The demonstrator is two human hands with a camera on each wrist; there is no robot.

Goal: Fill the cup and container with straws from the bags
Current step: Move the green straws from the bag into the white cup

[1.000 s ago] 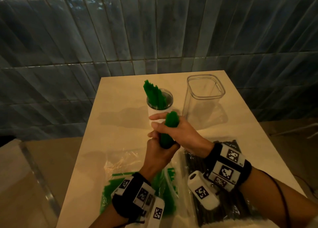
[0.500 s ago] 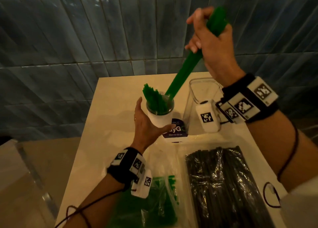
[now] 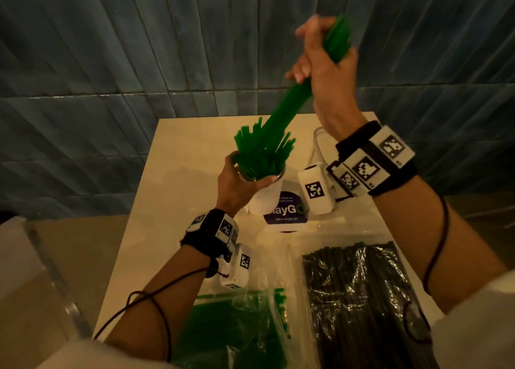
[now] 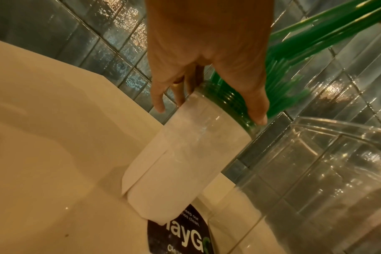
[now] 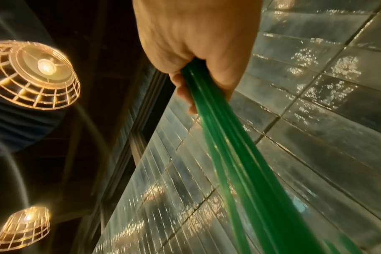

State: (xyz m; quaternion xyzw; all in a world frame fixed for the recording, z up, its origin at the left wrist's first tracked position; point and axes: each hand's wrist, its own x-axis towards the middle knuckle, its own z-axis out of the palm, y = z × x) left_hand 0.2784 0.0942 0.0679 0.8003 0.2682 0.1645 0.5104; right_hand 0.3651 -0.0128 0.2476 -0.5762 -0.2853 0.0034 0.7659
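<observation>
Our right hand (image 3: 324, 70) gripped a blurred straw bundle (image 3: 281, 115), tips hidden among the cup's (image 3: 264, 193) straws; our left hand (image 3: 239, 179) clasped the rim; container (image 3: 317, 137) mostly hidden.

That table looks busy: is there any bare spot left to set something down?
Yes: the table's left strip, beside the cup, looks bare. The near edge is crowded by the green straw bag and black straw bag; the clear container fills the right rear.

Dark blue-grey tiled wall (image 3: 117, 62), pale table (image 3: 178, 157) against it, 2 caged lamps (image 5: 33, 73) overhead — warm, dim light.
</observation>
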